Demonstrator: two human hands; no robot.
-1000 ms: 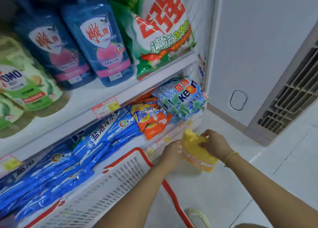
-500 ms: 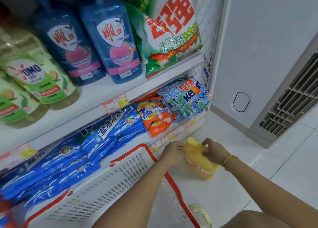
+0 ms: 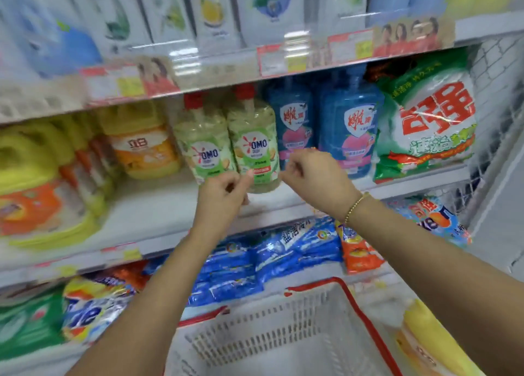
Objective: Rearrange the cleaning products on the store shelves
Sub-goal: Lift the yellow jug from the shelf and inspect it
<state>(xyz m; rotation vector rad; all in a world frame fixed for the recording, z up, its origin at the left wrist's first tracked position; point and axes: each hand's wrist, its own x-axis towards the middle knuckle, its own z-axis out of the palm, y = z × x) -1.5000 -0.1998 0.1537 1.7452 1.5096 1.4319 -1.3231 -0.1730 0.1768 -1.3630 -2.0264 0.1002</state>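
Nearest the camera, a white shopping basket [image 3: 283, 333] with a red rim sat below the arms, its visible interior bare. At its right edge lay the yellow bottle [image 3: 433, 344], no longer held; half a second earlier both hands had gripped it low by the floor, so it had been released and left beside the basket. Above, both arms had risen to the middle shelf [image 3: 158, 211]. The left hand [image 3: 224, 188] was loosely curled, thumb and forefinger near together, holding nothing that could be seen. The right hand [image 3: 314, 174], a bead bracelet [image 3: 354, 205] at its wrist, showed fingers bent inward in a light pinch, likewise empty. Between the two hands stood the right-hand OMO bottle [image 3: 252, 148]; the fingertips sat just beside its lower label, and contact could not be confirmed through motion blur. Further right stood two blue bottles [image 3: 348, 131] and a green detergent bag [image 3: 425, 120]. Judgement: the yellow bottle was done with, and the OMO bottle appeared the next item for repositioning.
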